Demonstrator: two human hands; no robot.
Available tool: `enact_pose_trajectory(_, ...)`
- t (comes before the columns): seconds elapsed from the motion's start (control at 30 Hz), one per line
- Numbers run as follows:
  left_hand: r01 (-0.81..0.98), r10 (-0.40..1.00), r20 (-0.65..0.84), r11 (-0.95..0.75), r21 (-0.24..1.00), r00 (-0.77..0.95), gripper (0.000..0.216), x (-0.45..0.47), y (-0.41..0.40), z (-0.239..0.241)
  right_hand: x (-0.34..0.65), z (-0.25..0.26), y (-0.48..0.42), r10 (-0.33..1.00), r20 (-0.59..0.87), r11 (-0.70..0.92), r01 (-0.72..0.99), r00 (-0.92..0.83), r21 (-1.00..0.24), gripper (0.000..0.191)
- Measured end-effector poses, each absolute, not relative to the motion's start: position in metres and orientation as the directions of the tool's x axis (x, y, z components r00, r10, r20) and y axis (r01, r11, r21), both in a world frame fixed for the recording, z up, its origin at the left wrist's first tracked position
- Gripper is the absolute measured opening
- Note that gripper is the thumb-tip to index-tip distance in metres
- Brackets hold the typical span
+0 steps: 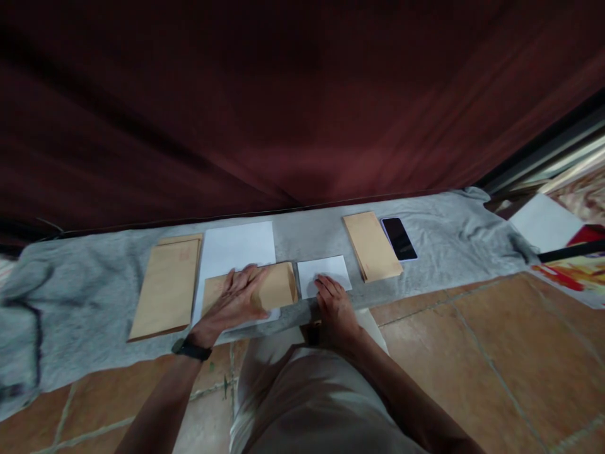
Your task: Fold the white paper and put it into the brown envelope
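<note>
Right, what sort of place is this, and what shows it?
Probably a room indoors, perhaps at home: terracotta floor tiles, a dark red curtain, and a grey cloth under brown envelopes.

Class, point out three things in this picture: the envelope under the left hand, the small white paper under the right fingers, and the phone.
Envelope [278, 285]: head view, on its uncovered right part.
Small paper [326, 266]: head view, on its upper middle.
Phone [399, 239]: head view, mid-screen.
</note>
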State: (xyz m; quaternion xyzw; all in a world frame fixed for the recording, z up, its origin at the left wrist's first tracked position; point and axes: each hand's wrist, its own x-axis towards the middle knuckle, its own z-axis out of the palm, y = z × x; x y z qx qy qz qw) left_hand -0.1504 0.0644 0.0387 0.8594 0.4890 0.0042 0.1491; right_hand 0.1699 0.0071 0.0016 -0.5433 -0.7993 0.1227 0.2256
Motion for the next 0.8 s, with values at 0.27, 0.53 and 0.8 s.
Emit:
enact_pose_trajectory(0.27, 0.803, 0.825, 0.066, -0.562, 0.197, 0.561, 0.092, -0.108, 0.051, 0.048, 0.173, -0.002, 0.034, 0.942, 0.227, 0.323, 0.861, -0.249, -0.394, 0.046)
enact_pose_trajectory(0.53, 0.813, 0.835, 0.086, -0.549, 0.194, 0.544, 0.066, 0.013, 0.007, 0.014, 0.177, -0.004, 0.042, 0.958, 0.149, 0.281, 0.902, -0.245, -0.327, 0.049)
enact_pose_trajectory(0.8, 0.837, 0.855, 0.043, -0.516, 0.181, 0.518, 0.079, 0.017, 0.001, 0.008, 0.192, -0.006, 0.038, 0.961, 0.162, 0.263, 0.919, -0.224, -0.293, 0.052)
